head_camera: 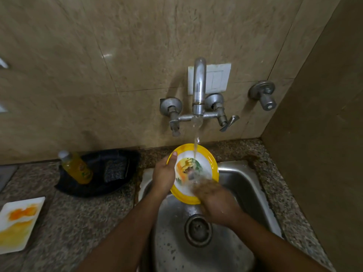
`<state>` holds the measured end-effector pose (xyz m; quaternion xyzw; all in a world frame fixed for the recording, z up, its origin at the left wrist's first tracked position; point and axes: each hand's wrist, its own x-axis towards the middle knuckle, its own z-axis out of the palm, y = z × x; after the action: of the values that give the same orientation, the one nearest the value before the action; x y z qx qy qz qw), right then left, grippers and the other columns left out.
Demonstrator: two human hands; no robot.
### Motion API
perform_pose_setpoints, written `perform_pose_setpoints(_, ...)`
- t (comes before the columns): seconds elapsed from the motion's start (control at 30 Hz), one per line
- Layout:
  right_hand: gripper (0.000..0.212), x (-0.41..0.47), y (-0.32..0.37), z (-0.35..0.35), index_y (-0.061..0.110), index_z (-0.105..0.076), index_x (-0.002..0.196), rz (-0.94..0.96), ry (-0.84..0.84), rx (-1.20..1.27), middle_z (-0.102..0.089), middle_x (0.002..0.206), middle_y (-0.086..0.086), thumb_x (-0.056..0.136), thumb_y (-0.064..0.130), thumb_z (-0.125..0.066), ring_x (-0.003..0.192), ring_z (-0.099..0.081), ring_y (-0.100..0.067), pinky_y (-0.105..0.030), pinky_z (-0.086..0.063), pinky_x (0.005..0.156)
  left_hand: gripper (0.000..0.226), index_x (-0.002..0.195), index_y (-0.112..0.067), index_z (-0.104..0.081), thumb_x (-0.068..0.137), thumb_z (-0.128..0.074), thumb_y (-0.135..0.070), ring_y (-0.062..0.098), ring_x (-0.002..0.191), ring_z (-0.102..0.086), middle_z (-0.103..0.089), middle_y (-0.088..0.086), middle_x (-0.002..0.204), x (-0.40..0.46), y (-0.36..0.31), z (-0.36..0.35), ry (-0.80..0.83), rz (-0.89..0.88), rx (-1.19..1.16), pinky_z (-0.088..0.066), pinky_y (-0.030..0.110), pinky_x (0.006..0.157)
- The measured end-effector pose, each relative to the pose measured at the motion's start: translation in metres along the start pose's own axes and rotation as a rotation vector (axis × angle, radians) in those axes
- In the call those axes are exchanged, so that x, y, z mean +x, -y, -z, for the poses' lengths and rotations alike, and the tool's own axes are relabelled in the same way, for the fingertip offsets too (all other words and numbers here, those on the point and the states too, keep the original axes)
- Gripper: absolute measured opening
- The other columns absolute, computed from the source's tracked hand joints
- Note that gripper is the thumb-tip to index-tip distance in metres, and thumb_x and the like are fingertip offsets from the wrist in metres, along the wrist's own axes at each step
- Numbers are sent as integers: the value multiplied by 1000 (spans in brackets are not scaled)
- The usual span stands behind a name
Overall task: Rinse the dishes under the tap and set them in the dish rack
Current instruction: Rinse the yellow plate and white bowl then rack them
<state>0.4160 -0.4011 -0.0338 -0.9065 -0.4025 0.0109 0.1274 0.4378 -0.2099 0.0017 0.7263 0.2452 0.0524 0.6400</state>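
A round plate (208, 160) with a yellow rim and a white middle smeared orange and green is held tilted over the steel sink (247, 185). Water runs from the tap (198, 89) onto the plate's middle. My left hand (164, 174) grips the plate's left rim, thumb on the upper edge. My right hand (212, 201) is blurred, its fingers lying on the plate's wet face at the lower right. A square white plate (18, 222) with orange and yellow smears lies on the counter at the far left. No dish rack is in view.
A black tray (117, 185) on the granite counter holds a yellow soap bottle (77, 166) and a dark scrub pad (115, 169). A second valve (264, 95) sticks out of the wall at right. A side wall closes off the right. The sink drain (198, 229) lies below my hands.
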Motion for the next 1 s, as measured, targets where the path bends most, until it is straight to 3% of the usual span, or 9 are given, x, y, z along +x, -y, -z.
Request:
perform_pose_setpoints(0.13,80,7,14,-6,20,-37,149,-17,22,141,-35,156,-6,72,23,-56,136,-42,-24,-36,-35,113,32,75,-24,-71,97,-55,-42,13,78,-65,-72,-1,80,9,-17,-3,30,-40,37,-52,35,84)
perform_pose_setpoints(0.2,77,1,-1,-3,19,-42,146,44,51,51,-45,150,-6,71,25,-58,129,-50,-24,-33,-36,113,38,82,-14,-73,95,-56,-45,19,79,-67,-73,7,83,12,-13,4,18,-22,46,-54,39,83)
perform_pose_setpoints(0.27,74,-4,-18,1,16,-47,142,16,45,-88,-52,144,-8,71,34,-56,131,-49,-25,-33,-23,118,41,86,-9,-72,95,-55,-46,19,75,-64,-70,7,79,10,-6,8,18,-40,91,-53,37,78)
perform_pose_setpoints(0.4,89,3,-11,-11,7,-35,149,-76,120,-193,-33,155,-18,70,46,-51,146,-26,-33,-45,-6,121,44,82,-3,-66,98,-51,-41,14,65,-55,-61,9,68,6,-13,2,63,-157,249,-43,30,66)
perform_pose_setpoints(0.5,84,-6,-14,-5,14,-39,148,-60,94,-61,-37,155,-8,70,43,-50,146,-27,-27,-45,-11,121,32,90,-16,-72,98,-53,-40,12,75,-65,-72,2,77,6,-20,12,88,-360,414,-47,30,72)
perform_pose_setpoints(0.63,68,-20,-31,8,20,-60,131,-229,-116,100,-59,137,-2,67,36,-49,130,-51,-25,-46,-37,111,31,120,-32,-69,96,-51,-42,15,98,-68,-74,-4,110,-6,-8,24,77,-752,681,-52,27,82)
perform_pose_setpoints(0.7,57,-19,-30,11,22,-69,119,-294,-162,83,-67,124,1,67,36,-48,118,-60,-23,-45,-44,103,39,126,-32,-65,95,-45,-46,22,93,-69,-71,0,110,-13,5,27,68,-882,787,-56,33,75)
perform_pose_setpoints(0.8,44,-20,-28,9,26,-74,103,-346,-194,36,-72,109,4,66,35,-52,105,-65,-21,-38,-40,99,41,128,-30,-62,93,-45,-42,25,77,-69,-68,3,99,-25,19,32,-5,-1053,965,-56,33,61)
perform_pose_setpoints(1.0,33,-23,-18,2,28,-73,93,-404,-187,-30,-71,96,8,62,30,-60,94,-64,-18,-36,-41,92,44,131,-28,-50,88,-46,-40,26,71,-67,-68,9,100,-38,28,39,-99,-1211,1085,-55,31,51)
